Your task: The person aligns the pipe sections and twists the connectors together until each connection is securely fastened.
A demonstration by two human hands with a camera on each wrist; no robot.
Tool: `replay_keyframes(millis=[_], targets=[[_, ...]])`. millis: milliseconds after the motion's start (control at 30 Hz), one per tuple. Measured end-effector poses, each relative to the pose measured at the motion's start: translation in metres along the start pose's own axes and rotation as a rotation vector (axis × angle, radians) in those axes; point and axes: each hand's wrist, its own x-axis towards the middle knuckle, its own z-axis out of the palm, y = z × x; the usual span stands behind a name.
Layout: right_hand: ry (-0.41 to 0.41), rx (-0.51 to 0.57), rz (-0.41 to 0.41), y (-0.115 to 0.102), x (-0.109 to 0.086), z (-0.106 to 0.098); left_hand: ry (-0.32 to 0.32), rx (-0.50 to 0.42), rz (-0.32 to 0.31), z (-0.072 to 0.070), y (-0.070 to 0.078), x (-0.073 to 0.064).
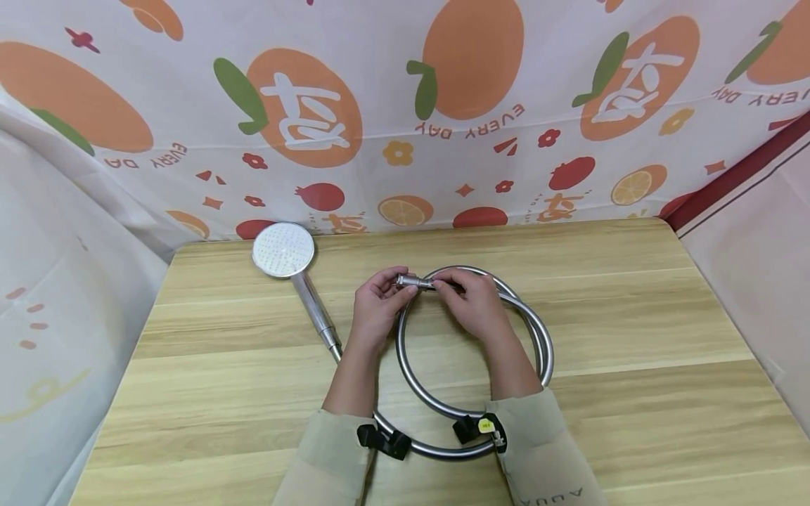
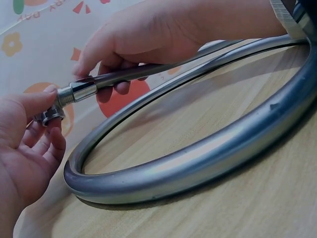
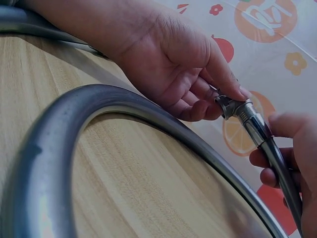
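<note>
- The backdrop cloth (image 1: 405, 105) carries the words "EVERY DAY" printed upside down, once near 12 o'clock of the head view and again toward 10 o'clock, among oranges marked with a white character.
- The right sleeve (image 1: 550, 457) shows upside-down letters near its lower edge, seemingly "AUUA"; they are too small to be sure.
- A small yellow tag (image 1: 486, 425) sits on the right wrist strap; its print is unreadable.
- The left hand (image 1: 375, 306) is raised just above the worktop (image 1: 633, 337), thumb and curled fingers (image 2: 47, 144) pinching the hex nut (image 2: 49, 115) at the free end of the hose (image 1: 471, 411).
- The right hand (image 1: 471, 302) faces it from 3 o'clock, its fingers (image 3: 277, 163) wrapped round the hose just behind the chrome sleeve (image 3: 255, 124).
- The two hands nearly touch, with both forearms running down toward 6 o'clock.
- The hose lies coiled on the worktop's middle, looping under both wrists.
- The shower head (image 1: 283, 249) lies flat at 10 o'clock of the hands, its handle (image 1: 316, 313) slanting toward the left forearm.
</note>
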Motion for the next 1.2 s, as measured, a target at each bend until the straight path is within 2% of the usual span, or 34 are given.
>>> replay_keyframes(millis=[300,533,1200], targets=[[-0.004,-0.033,0.059,-0.0012,0.0004,0.0011,0.002,-0.009,-0.014,0.0003,0.0,0.0002],[-0.003,-0.035,0.032,-0.0017,0.0005,0.0003,-0.003,0.0,-0.008,0.0,-0.001,0.0013],[0.027,-0.035,0.036,-0.0021,0.0004,0.0008,-0.003,0.028,-0.004,-0.0004,0.0001,0.0017]])
